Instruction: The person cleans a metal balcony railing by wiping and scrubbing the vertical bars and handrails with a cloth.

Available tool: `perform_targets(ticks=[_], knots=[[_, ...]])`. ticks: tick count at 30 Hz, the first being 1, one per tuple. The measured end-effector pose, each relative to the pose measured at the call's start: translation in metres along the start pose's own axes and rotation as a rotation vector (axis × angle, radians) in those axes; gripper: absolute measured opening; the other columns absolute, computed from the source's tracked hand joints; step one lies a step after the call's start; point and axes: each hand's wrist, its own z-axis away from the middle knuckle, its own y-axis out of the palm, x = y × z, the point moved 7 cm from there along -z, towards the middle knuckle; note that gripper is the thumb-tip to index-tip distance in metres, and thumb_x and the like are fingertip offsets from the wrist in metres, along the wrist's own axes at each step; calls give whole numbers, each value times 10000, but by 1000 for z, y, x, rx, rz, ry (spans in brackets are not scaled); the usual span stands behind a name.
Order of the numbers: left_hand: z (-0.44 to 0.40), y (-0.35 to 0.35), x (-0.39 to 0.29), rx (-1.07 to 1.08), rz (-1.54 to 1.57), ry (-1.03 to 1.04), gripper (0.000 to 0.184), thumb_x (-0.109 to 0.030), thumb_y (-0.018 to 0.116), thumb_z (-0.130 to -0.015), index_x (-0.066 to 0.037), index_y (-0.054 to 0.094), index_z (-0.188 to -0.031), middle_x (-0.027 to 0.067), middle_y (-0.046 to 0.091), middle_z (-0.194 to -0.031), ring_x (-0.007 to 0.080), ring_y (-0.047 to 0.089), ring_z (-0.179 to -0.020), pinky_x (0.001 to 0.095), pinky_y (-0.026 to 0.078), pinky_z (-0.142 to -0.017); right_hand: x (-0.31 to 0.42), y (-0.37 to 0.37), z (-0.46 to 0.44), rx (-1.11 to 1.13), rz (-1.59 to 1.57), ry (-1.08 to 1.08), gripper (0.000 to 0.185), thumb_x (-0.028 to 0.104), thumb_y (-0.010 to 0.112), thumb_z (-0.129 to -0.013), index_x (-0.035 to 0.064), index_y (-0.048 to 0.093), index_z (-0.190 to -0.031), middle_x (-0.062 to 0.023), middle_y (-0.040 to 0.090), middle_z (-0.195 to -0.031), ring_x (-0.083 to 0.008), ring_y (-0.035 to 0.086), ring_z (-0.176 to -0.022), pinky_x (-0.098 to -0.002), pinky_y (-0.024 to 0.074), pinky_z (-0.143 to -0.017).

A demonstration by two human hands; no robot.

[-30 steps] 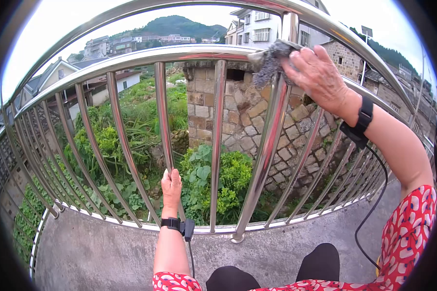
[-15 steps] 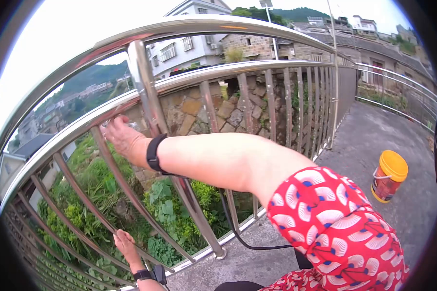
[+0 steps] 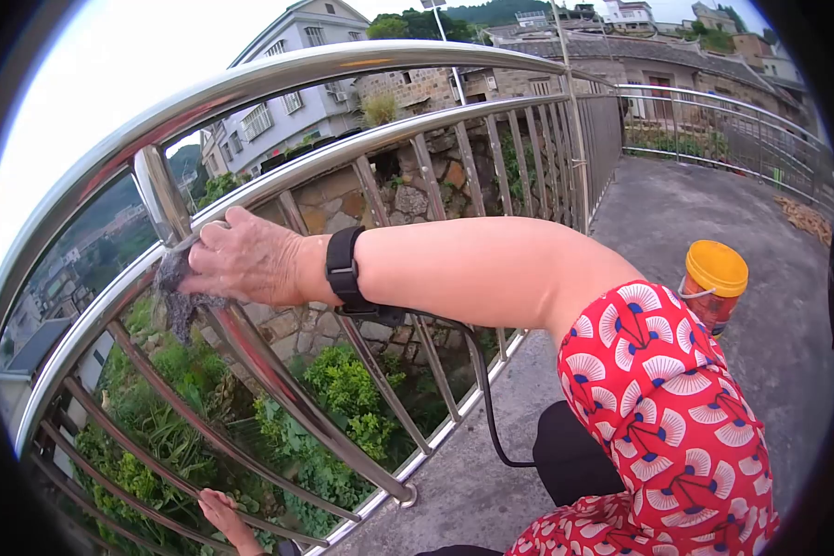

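My rag (image 3: pixel 181 295) — shaggy, matt cloth, rail (image 3: pixel 278 72) of glossy, smooth metal, bars (image 3: pixel 430 176) of shiny metal, wall (image 3: pixel 403 199) of rough stone, floor (image 3: pixel 639 213) like matt concrete, bucket (image 3: pixel 716 267) — smooth plastic, my sleeve (image 3: pixel 658 389) of thin printed cloth

The cloth (image 3: pixel 178 287) is mottled grey, the railing (image 3: pixel 162 199) silver, the sleeve (image 3: pixel 662 398) red with white fans and blue dots, the bucket lid (image 3: pixel 717 265) yellow

Right hand (image 3: pixel 250 259) plus left hand (image 3: pixel 222 515): two. Cloth (image 3: pixel 178 289): one. Bucket (image 3: pixel 713 284): one. Cable (image 3: pixel 484 389): one. Sleeve (image 3: pixel 667 389): one. Upper near rails (image 3: pixel 370 57): two. Wrist straps (image 3: pixel 342 269): one clear, probably a second, cut by lower edge.
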Motion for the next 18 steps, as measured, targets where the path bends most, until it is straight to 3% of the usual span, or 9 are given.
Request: perform_targets(ticks=[3,5,7,9,11,13,15,17,18], knots=[[2,3,-5,7,-18,32,305,-393,442,-973,-114,410,-855,-26,378,-656,53,368,-534,208,310,-463,-45,2,41,65,100,130,425,161,492,-825,322,530,-1217,29,487,-939,-140,488,-862,-310,389,-679],[0,1,-3,0,-34,28,324,-409,443,-968,-110,407,-851,-25,373,-653,56,368,-533,211,317,-460,-75,7,82,49,164,55,489,140,473,-833,335,487,-1281,26,480,-946,-132,488,-869,-319,366,-725],[1,2,-6,14,-45,45,334,-413,435,-970,-105,407,-843,-22,374,-653,61,366,-532,213,322,-465,-103,13,128,107,219,121,553,130,485,-820,326,441,-1335,7,492,-1003,-141,491,-899,-338,353,-758],[5,7,-14,34,-63,90,344,-416,433,-969,-100,407,-838,-19,377,-653,64,364,-532,215,323,-470,-143,13,167,185,234,362,652,33,486,-789,285,392,-1382,-56,511,-1149,-211,502,-1017,-373,365,-804],[4,3,-11,27,-58,77,345,-417,440,-966,-98,408,-838,-17,372,-639,68,361,-525,216,318,-469,-199,23,221,336,234,794,724,44,558,-736,255,363,-1400,-98,501,-1211,-284,508,-1090,-438,419,-830],[1,0,-7,11,-63,61,346,-421,437,-966,-102,410,-835,-18,368,-633,69,360,-524,215,315,-469,-250,36,278,459,-2,1278,702,53,513,-758,240,331,-1409,-158,476,-1238,-361,484,-1153,-467,401,-963],[1,2,-9,0,-57,64,349,-425,436,-966,-103,410,-832,-18,368,-634,70,361,-525,216,313,-468,-282,54,306,306,-32,1259,671,82,510,-742,200,362,-1386,-235,467,-1240,-395,473,-1141,-438,389,-980],[5,-1,-8,-28,-67,49,352,-428,436,-965,-103,411,-830,-18,368,-634,70,362,-525,217,312,-467,-282,61,286,329,11,1191,586,111,512,-745,162,437,-1324,-245,447,-1282,-396,471,-1129,-424,390,-978],[4,-3,-7,-32,-71,64,358,-431,435,-965,-102,411,-829,-19,367,-635,71,363,-526,217,312,-467,-282,69,264,324,-14,1032,544,144,533,-746,132,469,-1286,-245,452,-1278,-381,480,-1111,-405,397,-966]])
